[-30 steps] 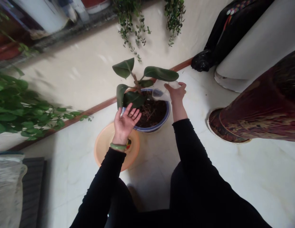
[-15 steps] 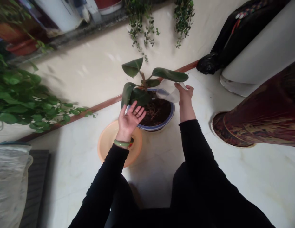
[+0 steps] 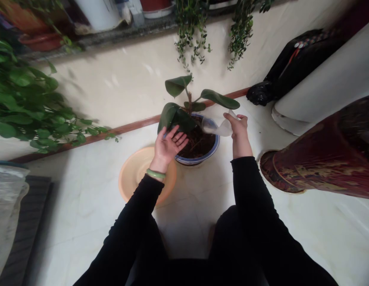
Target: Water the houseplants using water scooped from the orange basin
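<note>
A plant with a few broad dark green leaves (image 3: 220,99) grows in dark soil in a blue-rimmed pot (image 3: 212,150) on the floor. My left hand (image 3: 169,147) is palm up with fingers spread, at the lower edge of the left leaf (image 3: 176,116). Whether it touches that leaf I cannot tell. On the other side, my right hand (image 3: 239,129) pinches a thin, crumpled white tissue (image 3: 223,129), which hangs over the soil under the right leaf. A peach-coloured basin (image 3: 127,172) stands left of the pot, partly behind my left wrist.
Behind the plant runs a wall with a stone ledge (image 3: 137,33) bearing several pots and trailing plants (image 3: 192,35). Leafy vines (image 3: 29,103) hang at the left. A large red planter (image 3: 315,163), a white cylinder (image 3: 309,103) and a black bag (image 3: 260,93) stand at the right.
The view has shifted slightly, so the plant and both hands appear further right. Both hands keep nearly the same pose beside the plant, the tissue still in my right hand.
</note>
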### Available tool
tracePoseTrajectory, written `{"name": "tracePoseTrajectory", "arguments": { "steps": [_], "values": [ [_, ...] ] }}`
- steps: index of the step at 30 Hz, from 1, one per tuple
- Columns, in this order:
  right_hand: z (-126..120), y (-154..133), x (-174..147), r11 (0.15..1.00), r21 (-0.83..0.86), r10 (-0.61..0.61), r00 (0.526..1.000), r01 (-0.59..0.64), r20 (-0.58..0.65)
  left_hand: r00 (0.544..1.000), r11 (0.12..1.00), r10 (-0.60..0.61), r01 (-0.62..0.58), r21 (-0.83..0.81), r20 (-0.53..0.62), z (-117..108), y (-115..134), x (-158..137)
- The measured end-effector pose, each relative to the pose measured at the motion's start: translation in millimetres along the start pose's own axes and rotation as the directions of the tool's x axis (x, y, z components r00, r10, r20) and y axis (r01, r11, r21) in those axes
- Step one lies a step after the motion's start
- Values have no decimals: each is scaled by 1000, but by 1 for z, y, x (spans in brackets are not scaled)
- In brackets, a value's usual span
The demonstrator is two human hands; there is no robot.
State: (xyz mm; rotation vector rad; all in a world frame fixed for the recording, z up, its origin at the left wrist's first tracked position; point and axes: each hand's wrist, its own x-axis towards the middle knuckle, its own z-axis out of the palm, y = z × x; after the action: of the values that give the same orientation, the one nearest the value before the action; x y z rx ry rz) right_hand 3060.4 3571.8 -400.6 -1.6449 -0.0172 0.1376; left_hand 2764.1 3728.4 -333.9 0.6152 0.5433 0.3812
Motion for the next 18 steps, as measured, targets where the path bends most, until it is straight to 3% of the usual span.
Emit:
{"name": "tracePoseTrajectory", "arguments": {
  "steps": [3, 11, 18],
  "values": [
    [8, -4, -6, 997, -46, 55, 998, -55, -16, 1000, 1000, -14, 14, -12, -5, 2, 0, -2],
    [25, -4, -19, 996, -74, 58, 998, -57, 19, 999, 998, -40, 39, -55, -17, 5, 4, -7],
    [22, -15, -29, 987, -43, 150, 987, -152, -49, 998, 994, -56, 53, -98, -26, 5, 7, -10]
  ]
}}
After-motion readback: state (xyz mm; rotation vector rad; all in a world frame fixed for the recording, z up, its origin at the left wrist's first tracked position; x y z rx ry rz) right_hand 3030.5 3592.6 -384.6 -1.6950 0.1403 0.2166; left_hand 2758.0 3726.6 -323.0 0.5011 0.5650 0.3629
